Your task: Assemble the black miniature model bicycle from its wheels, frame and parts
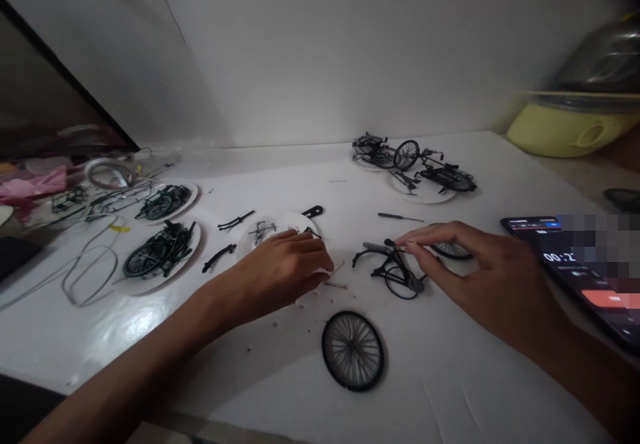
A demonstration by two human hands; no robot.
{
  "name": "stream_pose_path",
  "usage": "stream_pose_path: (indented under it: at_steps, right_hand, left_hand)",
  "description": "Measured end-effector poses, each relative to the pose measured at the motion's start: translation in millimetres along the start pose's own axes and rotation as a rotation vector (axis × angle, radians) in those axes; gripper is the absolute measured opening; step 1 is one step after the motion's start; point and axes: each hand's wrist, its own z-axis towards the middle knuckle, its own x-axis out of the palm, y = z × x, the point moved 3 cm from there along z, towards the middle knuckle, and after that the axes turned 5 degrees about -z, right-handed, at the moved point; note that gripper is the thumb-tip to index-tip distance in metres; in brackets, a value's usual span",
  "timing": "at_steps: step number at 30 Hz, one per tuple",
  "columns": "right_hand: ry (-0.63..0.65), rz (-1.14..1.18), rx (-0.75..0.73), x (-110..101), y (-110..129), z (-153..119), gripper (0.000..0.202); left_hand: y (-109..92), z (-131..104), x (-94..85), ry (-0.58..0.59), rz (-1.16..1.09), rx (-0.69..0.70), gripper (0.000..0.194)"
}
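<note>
My left hand [293,267] hovers over the right part of a white paper plate [245,237] with small parts on it; its fingers are bent and partly apart, with nothing visible in them. My right hand [470,264] has its thumb and index finger pinched together at the top of a small black bicycle frame [395,274] lying on the table; what sits between the fingertips is too small to name. A black spoked wheel [353,351] lies nearer to me, and another wheel [450,249] is partly hidden behind my right hand.
A screwdriver [400,217] lies behind the frame. Plates of bicycle parts stand at the left [197,247] and at the back [430,197]. A phone [575,264] is at the right, a yellow-green container [555,127] behind it. Loose wire [90,247] lies left.
</note>
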Motion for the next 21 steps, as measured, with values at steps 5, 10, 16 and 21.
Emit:
stream_pose_path:
  at_steps: [5,10,16,21]
  right_hand:
    - [-0.010,-0.061,0.001,-0.2,0.2,-0.2,0.003]
    - [-0.047,-0.104,0.059,-1.2,-4.5,4.0,0.004]
    - [0.032,-0.092,0.108,2.5,-13.3,7.6,0.007]
    - [0.054,-0.074,0.088,3.2,-15.4,8.4,0.010]
  left_hand:
    - [-0.7,0.7,3.6,0.014,0.018,0.035,0.012]
    - [-9.1,3.4,12.2,0.010,0.025,0.108,0.017]
    - [-17.5,-0.9,0.0,0.004,-0.010,0.072,0.023]
    - [-35.3,-9.8,-13.0,0.129,-0.169,0.032,0.046]
